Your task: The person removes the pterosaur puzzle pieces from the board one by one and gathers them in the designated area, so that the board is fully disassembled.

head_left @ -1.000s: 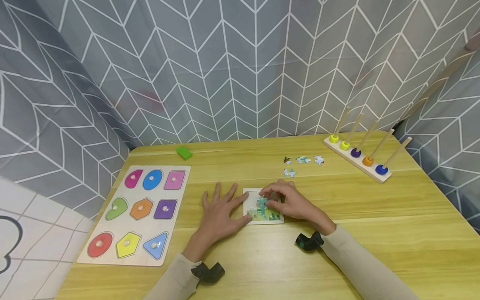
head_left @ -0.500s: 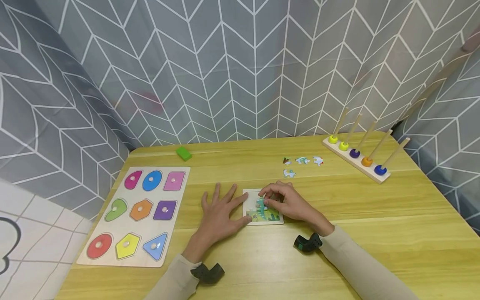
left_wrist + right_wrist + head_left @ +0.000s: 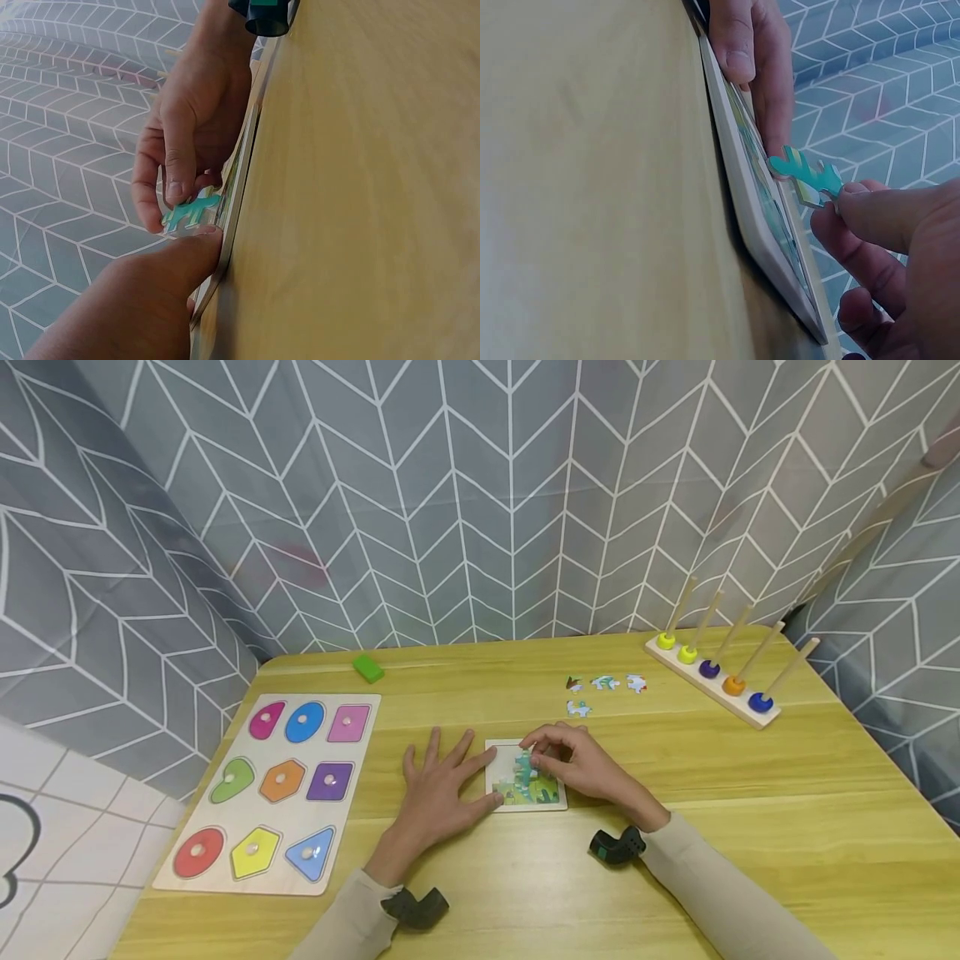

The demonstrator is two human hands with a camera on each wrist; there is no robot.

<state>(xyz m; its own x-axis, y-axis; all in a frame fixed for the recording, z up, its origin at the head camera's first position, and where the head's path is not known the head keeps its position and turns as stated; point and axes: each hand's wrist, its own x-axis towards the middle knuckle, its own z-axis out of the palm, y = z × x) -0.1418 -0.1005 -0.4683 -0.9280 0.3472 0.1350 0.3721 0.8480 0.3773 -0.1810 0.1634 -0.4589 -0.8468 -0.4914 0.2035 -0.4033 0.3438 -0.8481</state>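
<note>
A small jigsaw tray (image 3: 501, 802) (image 3: 739, 176) lies on the yellow wooden table (image 3: 750, 793) in front of me. My left hand (image 3: 438, 785) lies flat beside it, fingers straight, with fingertips (image 3: 739, 56) pressing the tray's left edge. My right hand (image 3: 581, 764) (image 3: 187, 142) hovers over the tray and pinches a teal puzzle piece (image 3: 804, 172) (image 3: 191, 212) between thumb and fingers, tilted just above the picture. Several loose pieces (image 3: 603, 687) lie farther back on the table.
A shape-sorting board (image 3: 277, 785) with coloured knob pieces lies at the left. A green block (image 3: 368, 667) sits near the back edge. A wooden peg rack (image 3: 716, 681) with coloured rings stands at the back right. A patterned grey curtain surrounds the table.
The right hand has shifted the teal piece slightly over the tray. The left hand stays where it was.
</note>
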